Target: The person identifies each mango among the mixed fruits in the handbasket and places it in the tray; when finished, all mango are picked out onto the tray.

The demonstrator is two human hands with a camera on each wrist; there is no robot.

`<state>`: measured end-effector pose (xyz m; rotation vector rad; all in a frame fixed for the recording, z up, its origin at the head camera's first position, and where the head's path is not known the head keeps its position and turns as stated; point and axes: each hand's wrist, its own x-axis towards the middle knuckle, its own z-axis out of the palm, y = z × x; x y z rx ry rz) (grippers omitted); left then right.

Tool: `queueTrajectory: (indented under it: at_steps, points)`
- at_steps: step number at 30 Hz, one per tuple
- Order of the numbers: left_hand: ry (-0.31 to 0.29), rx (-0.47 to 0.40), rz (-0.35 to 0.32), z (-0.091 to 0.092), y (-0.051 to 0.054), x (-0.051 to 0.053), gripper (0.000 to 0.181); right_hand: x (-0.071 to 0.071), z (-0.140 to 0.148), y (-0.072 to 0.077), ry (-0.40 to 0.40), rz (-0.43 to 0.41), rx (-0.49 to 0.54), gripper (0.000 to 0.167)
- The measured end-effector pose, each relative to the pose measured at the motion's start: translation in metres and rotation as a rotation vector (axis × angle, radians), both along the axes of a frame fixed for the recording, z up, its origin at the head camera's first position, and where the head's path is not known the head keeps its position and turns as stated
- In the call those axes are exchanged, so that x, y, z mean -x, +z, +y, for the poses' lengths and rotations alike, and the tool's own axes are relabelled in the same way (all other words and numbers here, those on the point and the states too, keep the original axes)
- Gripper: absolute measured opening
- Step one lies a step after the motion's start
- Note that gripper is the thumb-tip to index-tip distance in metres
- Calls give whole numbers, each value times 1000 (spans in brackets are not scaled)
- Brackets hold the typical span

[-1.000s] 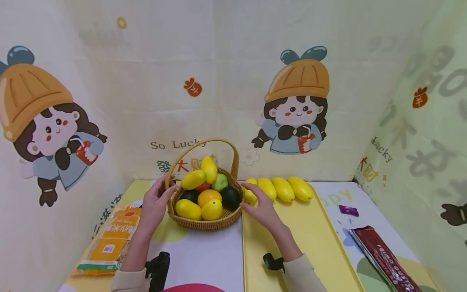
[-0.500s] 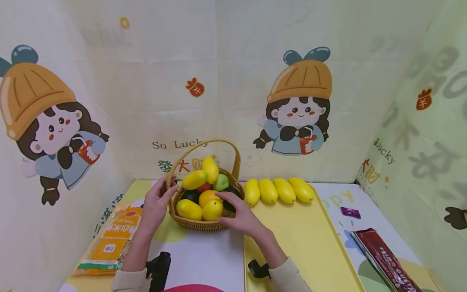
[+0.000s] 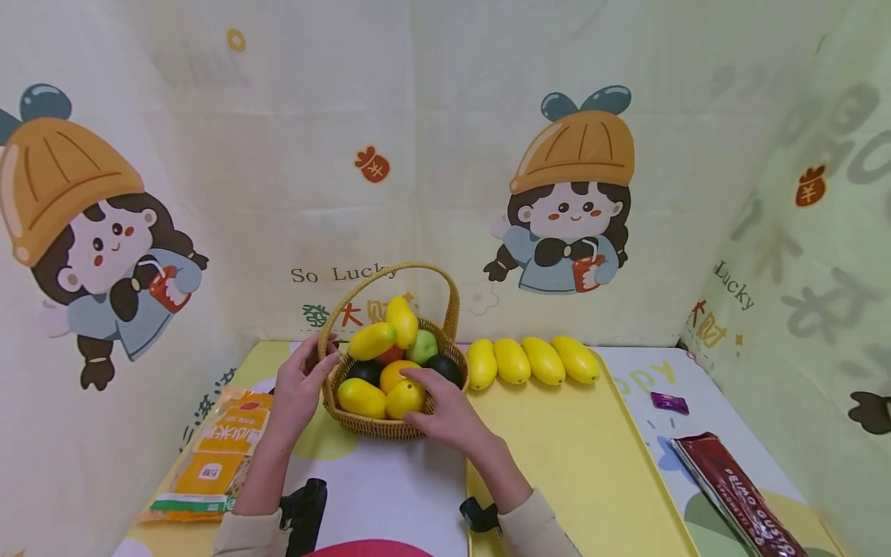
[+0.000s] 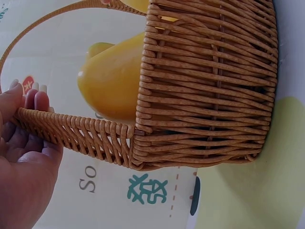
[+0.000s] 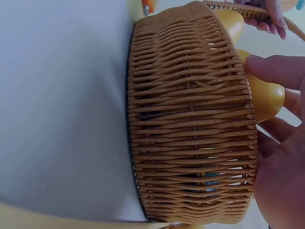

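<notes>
A wicker basket [image 3: 379,428] with an arched handle stands left of the middle, heaped with fruit. My left hand [image 3: 295,394] holds the left side of its handle, thumb on one side and fingers on the other, as the left wrist view shows. At the basket's front right, my right hand [image 3: 451,414] pinches a yellow mango [image 5: 268,101] between thumb and fingers; its lower part is hidden by the weave. Another mango [image 3: 360,398] lies beside it. Around them are an orange [image 3: 392,373], a green fruit [image 3: 422,348], dark avocados [image 3: 444,369] and two mangoes [image 3: 372,341] on top.
Right of the basket lies a yellow tray [image 3: 557,456] with several mangoes [image 3: 511,361] in a row along its back edge. A purple wrapped candy [image 3: 670,402] and a dark red packet [image 3: 738,495] lie farther right. An orange-labelled grain bag [image 3: 212,456] is at left.
My right hand has moved left from the basket's right rim to the front mango and closed in around it. My left hand stays at the handle.
</notes>
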<state>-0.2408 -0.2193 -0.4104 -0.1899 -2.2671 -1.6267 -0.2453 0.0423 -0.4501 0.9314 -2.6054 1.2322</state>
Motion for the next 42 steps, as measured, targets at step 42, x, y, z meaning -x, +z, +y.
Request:
queueTrajectory:
  at_steps: [42]
  points:
    - [-21, -46, -11, 2, 2, -3, 43, 7, 66, 8, -61, -22, 163, 59]
